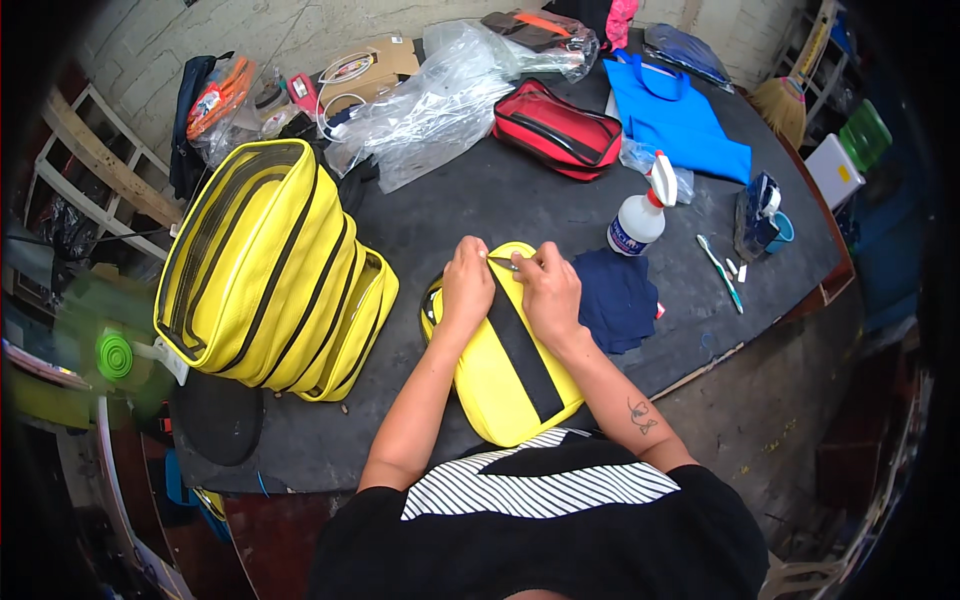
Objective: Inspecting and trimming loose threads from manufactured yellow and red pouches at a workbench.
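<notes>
Your left hand is curled over the far end of the yellow bag, with thumb and fingertips bunched together; you cannot tell from this view whether they pinch anything. Your right hand pinches a small, dark, pointed tool between thumb and fingers, its tip directed toward your left fingertips. The two hands are near each other, one on each side of the far end of the black strip that runs lengthwise over the bag. The bag lies flat at the middle of the near edge of the tabletop, between your forearms and close to your shirt.

Toward the left edge of the tabletop you have a leaning stack of yellow bags with black zippers, and a flat black piece lies at the near left corner. Just right of your right hand is a folded navy cloth, with a spray bottle just beside its far end. Nearer the right edge lies a toothbrush. Along the far edge you have clear plastic wrapping and a red bag, and toward the far right corner a blue tote bag.
</notes>
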`<action>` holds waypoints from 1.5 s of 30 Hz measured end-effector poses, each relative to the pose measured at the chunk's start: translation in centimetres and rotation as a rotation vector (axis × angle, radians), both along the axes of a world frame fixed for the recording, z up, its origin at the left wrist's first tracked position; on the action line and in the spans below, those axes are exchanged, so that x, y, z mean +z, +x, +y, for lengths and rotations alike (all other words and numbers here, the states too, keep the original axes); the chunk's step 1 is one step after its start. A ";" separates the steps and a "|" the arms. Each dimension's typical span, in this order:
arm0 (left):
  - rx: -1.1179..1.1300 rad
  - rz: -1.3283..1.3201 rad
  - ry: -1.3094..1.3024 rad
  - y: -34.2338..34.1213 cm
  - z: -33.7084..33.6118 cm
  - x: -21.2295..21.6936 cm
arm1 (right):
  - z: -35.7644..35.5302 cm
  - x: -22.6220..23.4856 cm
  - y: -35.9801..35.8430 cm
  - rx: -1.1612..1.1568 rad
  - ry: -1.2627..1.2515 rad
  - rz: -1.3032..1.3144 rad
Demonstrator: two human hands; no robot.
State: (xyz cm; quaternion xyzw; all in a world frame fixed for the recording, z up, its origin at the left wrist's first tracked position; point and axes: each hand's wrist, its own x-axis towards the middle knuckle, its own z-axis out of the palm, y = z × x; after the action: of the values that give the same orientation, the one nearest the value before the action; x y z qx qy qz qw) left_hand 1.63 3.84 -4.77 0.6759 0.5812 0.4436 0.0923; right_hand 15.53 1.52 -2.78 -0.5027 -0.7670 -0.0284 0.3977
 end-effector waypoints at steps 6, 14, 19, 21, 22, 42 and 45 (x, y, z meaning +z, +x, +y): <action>-0.186 -0.086 -0.129 -1.5 -1.8 7.6 | -0.2 3.9 1.7 -0.037 0.002 0.443; 0.050 0.139 0.006 1.1 -2.8 11.7 | -2.0 10.1 2.8 0.179 0.137 0.024; 0.020 0.123 0.077 1.7 -3.2 12.8 | -1.9 12.7 3.5 0.197 0.259 -0.184; 0.016 0.111 0.087 1.9 -3.2 13.0 | -1.7 13.3 3.9 0.203 0.283 -0.229; 0.013 0.113 0.085 1.9 -3.3 13.1 | -1.8 13.8 4.0 0.229 0.298 -0.269; -0.005 0.071 0.099 1.5 -4.4 14.3 | -0.9 17.5 5.6 0.294 0.253 -0.354; 0.010 0.089 0.158 1.0 -4.2 14.5 | 0.3 16.7 6.2 0.231 0.211 -0.170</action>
State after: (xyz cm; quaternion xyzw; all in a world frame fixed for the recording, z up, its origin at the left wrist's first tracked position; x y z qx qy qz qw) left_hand 2.65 -0.31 9.72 0.6971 0.5513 0.4583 0.0105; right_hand 21.77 1.81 13.93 -0.3625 -0.8434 -0.1052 0.3825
